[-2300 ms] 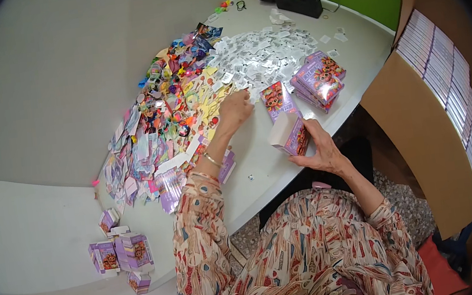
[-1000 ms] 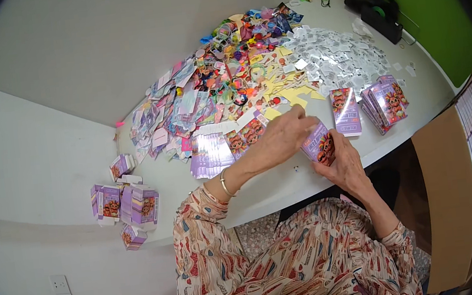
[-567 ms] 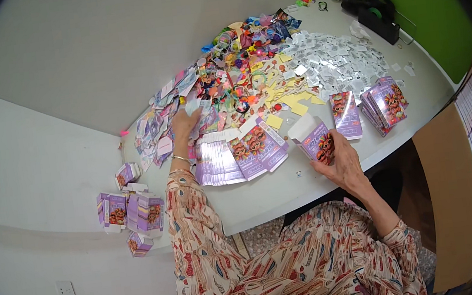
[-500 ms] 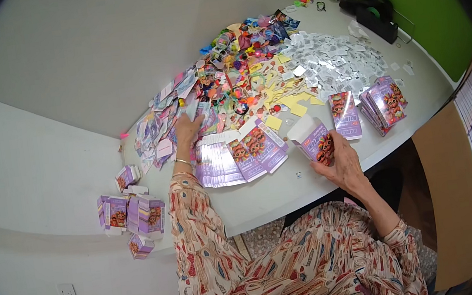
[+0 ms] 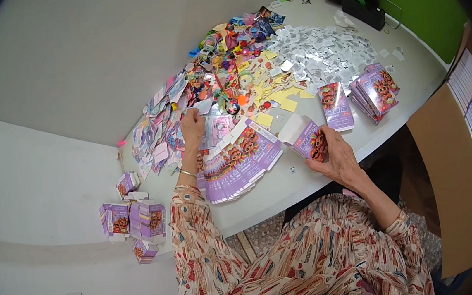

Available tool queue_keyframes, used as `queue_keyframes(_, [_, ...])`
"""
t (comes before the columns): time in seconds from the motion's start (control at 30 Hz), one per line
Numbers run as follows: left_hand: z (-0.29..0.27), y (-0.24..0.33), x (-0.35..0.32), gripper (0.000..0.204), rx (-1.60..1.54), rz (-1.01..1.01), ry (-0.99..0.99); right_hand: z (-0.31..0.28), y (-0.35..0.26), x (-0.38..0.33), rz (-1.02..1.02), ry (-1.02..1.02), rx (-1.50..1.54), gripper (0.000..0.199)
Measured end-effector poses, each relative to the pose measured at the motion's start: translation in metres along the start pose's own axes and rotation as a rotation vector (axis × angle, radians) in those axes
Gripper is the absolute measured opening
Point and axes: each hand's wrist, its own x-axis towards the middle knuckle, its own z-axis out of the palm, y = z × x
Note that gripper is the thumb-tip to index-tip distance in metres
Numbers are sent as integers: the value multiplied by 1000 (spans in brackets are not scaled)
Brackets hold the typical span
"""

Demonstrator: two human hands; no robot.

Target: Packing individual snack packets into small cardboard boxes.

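Note:
In my right hand (image 5: 336, 160) is a small purple carton (image 5: 311, 145) with a colourful character printed on it, its white top flap standing up. The fingers wrap round its right side, above the table's near edge. My left hand (image 5: 192, 130) is over the heap of flat printed packets (image 5: 157, 130), fingertips pinched on a pale flat packet (image 5: 203, 106). Just right of the left wrist, a fanned row of flattened purple cartons (image 5: 233, 171) lies overlapping on the table.
Beyond are mixed small toys (image 5: 228, 60), yellow cards (image 5: 283, 97) and small white slips (image 5: 324, 48). Filled-out purple cartons (image 5: 374, 95) stand at right, others (image 5: 138, 218) at the left edge. A black tape dispenser (image 5: 362, 11) sits far right; a large brown cardboard box (image 5: 452, 180) is beside the table.
My left hand has closed on a pale packet and shifted slightly, lifting it from the heap. My right hand still holds the carton. The whole view has turned a little.

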Motion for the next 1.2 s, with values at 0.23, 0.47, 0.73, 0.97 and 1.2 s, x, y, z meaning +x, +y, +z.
queue_keyframes(0.23, [-16,6,4,37,-85,-50,-248,1,7,-1,16,7,15,84])
queue_keyframes(0.47, [-10,14,-4,69,250,-80,-345,2,6,-2,2,1,-5,82])
queue_keyframes(0.73, [1,50,-10,57,346,291,-422,0,9,-5,24,14,-2,81])
queue_keyframes(0.97, [-29,42,20,14,-261,153,-175,5,8,-4,-28,61,10,80])
queue_keyframes(1.2, [-50,188,-10,8,-894,102,-121,9,5,-2,-34,113,-38,79])
